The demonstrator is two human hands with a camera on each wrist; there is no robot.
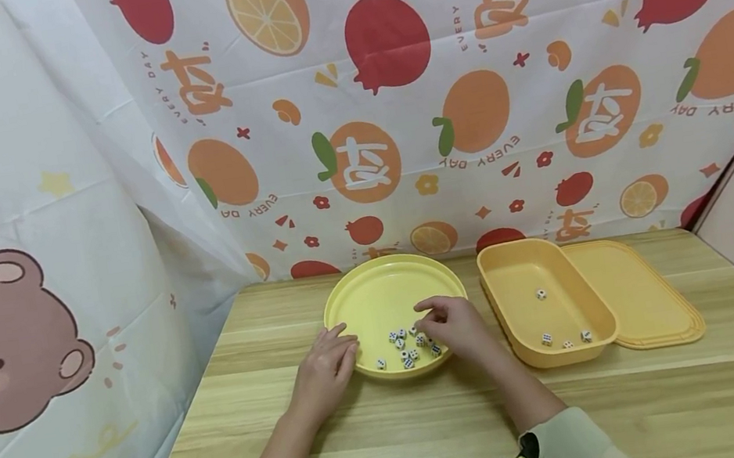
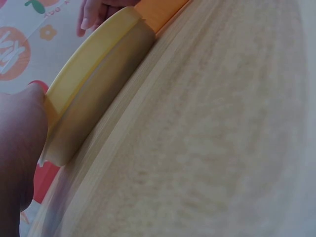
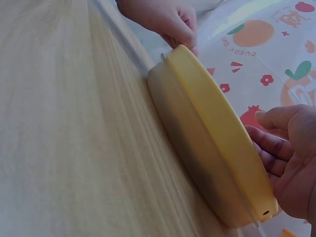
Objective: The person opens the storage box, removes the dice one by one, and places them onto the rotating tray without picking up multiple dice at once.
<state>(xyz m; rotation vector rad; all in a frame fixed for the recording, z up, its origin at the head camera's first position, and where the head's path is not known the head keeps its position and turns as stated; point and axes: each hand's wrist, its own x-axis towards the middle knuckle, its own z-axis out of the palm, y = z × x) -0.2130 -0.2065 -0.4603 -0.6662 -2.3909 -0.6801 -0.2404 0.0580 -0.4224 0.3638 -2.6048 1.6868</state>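
A round yellow tray stands on the table, with several white dice with dark pips grouped in its near half. My left hand rests on the tray's left rim, fingertips over the edge. Over the right side of the tray is my right hand, bent fingers and thumb just above the dice. In the right wrist view, this right hand has its thumb apart from its fingers and no die shows between them; its fingertips are partly hidden behind the rim.
Right of the tray stands a deep orange-yellow box holding several dice. Its flat lid lies beside it, partly under the box. A fruit-print cloth hangs behind the wooden table.
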